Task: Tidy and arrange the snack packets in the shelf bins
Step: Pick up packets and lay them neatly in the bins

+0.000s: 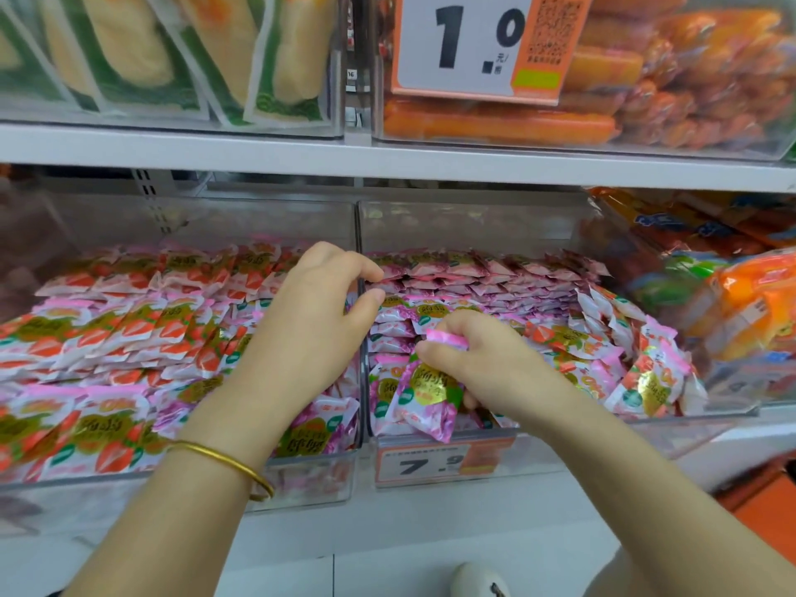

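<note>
Two clear shelf bins sit side by side. The left bin holds rows of white-and-red snack packets. In the right bin lie pink packets stacked at the back and looser ones at the front right. My right hand grips a pink packet by its top edge at the front of the right bin. Over the divider between the bins hovers my left hand, fingers curled with thumb and forefinger close together; I cannot make out a packet between them.
A price tag reading 7.9 hangs on the right bin's front. Orange packets fill the neighbouring bin at right. The shelf above carries bins of green-yellow packs and orange sausages, with a large 1.0 price card.
</note>
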A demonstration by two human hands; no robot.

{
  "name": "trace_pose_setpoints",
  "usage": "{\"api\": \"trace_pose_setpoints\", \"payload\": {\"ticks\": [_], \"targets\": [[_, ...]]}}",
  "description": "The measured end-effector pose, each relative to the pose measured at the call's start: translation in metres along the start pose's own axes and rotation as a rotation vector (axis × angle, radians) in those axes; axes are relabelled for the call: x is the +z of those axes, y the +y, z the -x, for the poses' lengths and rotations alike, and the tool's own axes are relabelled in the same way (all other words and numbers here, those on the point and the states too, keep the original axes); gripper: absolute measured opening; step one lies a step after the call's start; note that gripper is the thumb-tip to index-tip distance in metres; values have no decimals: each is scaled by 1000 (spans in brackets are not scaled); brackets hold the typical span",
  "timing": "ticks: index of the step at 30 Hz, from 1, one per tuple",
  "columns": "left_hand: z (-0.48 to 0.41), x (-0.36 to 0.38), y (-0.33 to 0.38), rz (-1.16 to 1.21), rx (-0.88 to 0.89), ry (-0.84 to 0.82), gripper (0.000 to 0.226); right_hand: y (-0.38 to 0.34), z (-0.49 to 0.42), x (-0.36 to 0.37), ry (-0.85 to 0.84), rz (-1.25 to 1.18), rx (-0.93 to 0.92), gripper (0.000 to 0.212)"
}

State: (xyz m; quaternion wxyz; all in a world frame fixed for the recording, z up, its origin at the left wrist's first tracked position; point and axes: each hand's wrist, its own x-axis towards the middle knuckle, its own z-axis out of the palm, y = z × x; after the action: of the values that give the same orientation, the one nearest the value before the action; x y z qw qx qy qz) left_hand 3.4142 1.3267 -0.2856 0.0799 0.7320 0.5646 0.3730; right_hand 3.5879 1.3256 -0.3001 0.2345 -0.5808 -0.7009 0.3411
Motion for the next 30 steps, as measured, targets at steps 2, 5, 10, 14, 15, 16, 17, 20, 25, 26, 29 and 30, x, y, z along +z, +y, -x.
{"api": "trace_pose_setpoints", "payload": {"ticks": [2,5,10,14,15,16,17,20,25,26,29,30], "targets": [[0,0,0,3,4,-4,19,3,-3,-13,-23,-70,26,17],[1,-1,1,-4,2,-12,20,8,-8,-30,23,-54,-24,25],[0,-1,2,-22,5,-9,20,12,-8,-17,13,343,-164,43],[1,-4,1,-20,12,-14,20,19,0,-17,54,453,-153,50],[1,-5,0,-15,11,-13,20,20,2,-18,67,494,-149,48],[1,-8,-1,-5,6,-8,21,20,4,-18,77,537,-149,46],[1,-10,-2,5,-2,-1,21,20,6,-18,93,565,-162,43],[2,-20,-5,23,-29,27,20,15,7,-14,119,392,-313,29],[9,-41,-17,44,-110,63,18,6,6,4,-154,382,-400,32],[11,-46,-21,37,-122,58,17,3,6,4,-171,391,-386,33],[17,-60,-27,43,-167,-6,15,-4,3,-1,-85,230,-372,22],[19,-65,-28,54,-174,-61,14,-7,2,-3,-22,159,-364,17]]}}
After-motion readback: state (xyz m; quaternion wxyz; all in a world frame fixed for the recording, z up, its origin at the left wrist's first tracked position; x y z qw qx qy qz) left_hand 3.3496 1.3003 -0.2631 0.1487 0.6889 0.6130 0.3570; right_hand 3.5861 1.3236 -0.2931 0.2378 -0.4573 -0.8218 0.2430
